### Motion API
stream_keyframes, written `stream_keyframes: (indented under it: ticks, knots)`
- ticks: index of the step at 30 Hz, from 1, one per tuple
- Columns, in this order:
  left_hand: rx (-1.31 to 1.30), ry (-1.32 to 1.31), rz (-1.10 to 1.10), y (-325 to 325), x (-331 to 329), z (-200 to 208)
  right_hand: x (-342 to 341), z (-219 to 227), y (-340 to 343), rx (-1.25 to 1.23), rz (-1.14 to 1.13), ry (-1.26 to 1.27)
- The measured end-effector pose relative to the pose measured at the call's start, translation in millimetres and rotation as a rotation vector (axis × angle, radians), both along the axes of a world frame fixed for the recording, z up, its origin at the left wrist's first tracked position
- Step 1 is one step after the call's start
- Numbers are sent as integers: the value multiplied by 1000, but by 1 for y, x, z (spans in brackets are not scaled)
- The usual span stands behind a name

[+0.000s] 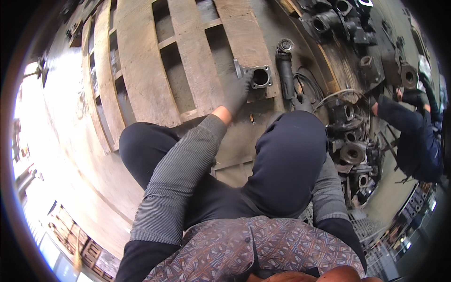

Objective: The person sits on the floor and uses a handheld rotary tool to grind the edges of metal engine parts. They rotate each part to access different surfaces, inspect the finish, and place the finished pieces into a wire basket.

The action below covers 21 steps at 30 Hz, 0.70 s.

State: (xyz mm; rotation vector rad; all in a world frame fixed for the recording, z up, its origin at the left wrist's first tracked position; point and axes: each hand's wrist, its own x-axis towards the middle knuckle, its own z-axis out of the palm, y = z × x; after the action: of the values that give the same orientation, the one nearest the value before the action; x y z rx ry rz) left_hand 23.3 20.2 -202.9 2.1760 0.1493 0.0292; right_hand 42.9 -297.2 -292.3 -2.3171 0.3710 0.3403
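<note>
My left hand point(238, 91), in a dark glove, holds a metal casting point(269, 83) by its left side. The casting has a square flange with a round bore and bolt holes at its corners, and it rests on the near right corner of a wooden pallet point(136, 61). Just right of it an angle grinder point(284, 70) stands out lengthwise, its round head at the far end. My gloved right hand point(303, 102) closes on the grinder's near end, partly hidden behind my right knee.
Dark metal castings point(324, 21) lie heaped at the far right, with several more parts point(352, 152) beside my right leg. A cable point(307, 84) loops by the grinder. At the right edge another person point(408, 122) in dark clothes works close by.
</note>
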Motion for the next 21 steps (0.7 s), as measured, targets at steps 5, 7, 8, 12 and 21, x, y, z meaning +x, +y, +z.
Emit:
stream_keyframes:
  ticks: [5,7,8,12,21]
  knots:
    - [-29,37,-152,0,8,14,-44,39,-40,51,-27,-132]
    - [-273,296,61,0,6,26,-77,61,-69,94,-156,-106]
    - [-406,303,154,0,4,32,-99,71,-83,44,-189,-100]
    - [-344,381,314,10,2,48,-198,87,-105,-229,-267,162]
    - [-434,148,273,43,-34,86,-288,-1,-55,-362,-248,559]
